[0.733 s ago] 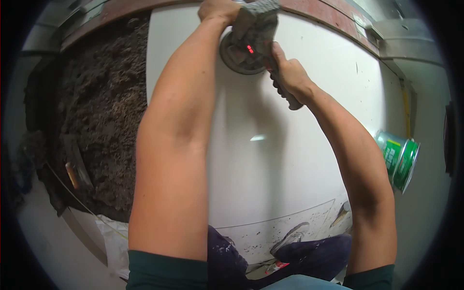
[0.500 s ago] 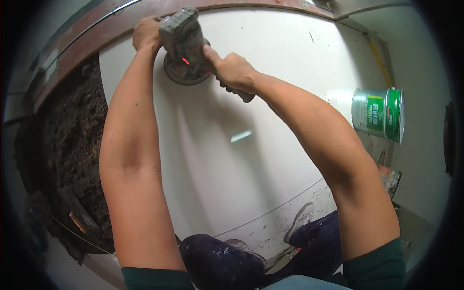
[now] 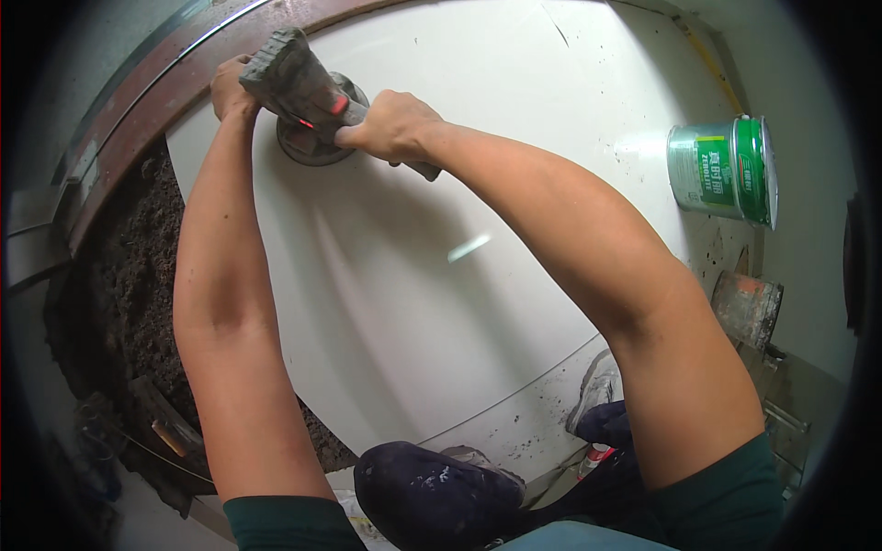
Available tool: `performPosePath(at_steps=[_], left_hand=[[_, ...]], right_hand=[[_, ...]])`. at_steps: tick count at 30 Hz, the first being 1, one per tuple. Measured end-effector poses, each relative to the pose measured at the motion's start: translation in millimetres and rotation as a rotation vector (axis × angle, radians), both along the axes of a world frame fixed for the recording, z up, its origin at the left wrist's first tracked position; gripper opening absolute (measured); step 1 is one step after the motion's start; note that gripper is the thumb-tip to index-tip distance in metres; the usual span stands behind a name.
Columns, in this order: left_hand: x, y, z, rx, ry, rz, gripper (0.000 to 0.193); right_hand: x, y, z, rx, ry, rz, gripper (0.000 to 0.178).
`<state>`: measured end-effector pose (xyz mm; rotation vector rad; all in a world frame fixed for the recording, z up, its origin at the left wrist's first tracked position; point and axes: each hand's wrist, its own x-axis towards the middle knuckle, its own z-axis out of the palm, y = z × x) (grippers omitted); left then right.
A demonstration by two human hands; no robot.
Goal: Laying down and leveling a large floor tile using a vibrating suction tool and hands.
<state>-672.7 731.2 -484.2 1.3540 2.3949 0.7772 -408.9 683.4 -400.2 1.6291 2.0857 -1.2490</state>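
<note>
A dust-caked cordless tile vibrator (image 3: 296, 78) rests with its round suction base on a large white tile (image 3: 386, 303), near the far left corner. My right hand (image 3: 397, 126) is closed round its rear handle. My left hand (image 3: 230, 89) is curled at the far left side of the tool, seemingly on a side grip; the tool's body and the wrist partly hide the fingers. A small red display glows on the tool.
Dark, crumbly mortar (image 3: 138, 257) lies exposed along the tile's left edge, with a wooden-handled tool (image 3: 170, 436) on it. A green and silver bucket (image 3: 721, 173) stands at right, a dirty container (image 3: 747, 308) nearer. My knee (image 3: 432, 491) and shoes are at the near edge.
Both hands and the tile vibrator have shifted left across the tile and slightly nearer. The tool's body has tilted further left. My view has also shifted a little.
</note>
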Motion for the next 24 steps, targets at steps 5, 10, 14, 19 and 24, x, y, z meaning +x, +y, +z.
performPosePath(at_steps=[5,10,14,19,24], left_hand=[[-4.0,25.0,-39.4,0.041,-0.013,-0.053,0.034],[-153.7,26.3,-42.3,0.232,0.38,-0.273,0.045],[-32.4,14.2,-69.2,0.224,-0.104,-0.13,0.049],[20.0,-31.3,-77.2,0.064,0.123,-0.167,0.05],[9.8,-97.9,-126.9,-0.166,0.05,-0.325,0.044]], right_hand=[[12.0,8.9,-2.3,0.038,-0.022,-0.001,0.053],[-29.6,-11.3,41.1,0.166,0.062,0.069,0.053],[21.9,7.2,19.1,0.131,-0.192,0.059,0.04],[69.3,-15.0,12.0,0.138,-0.216,0.118,0.038],[113.3,-50.1,-22.8,0.071,-0.226,0.237,0.037]])
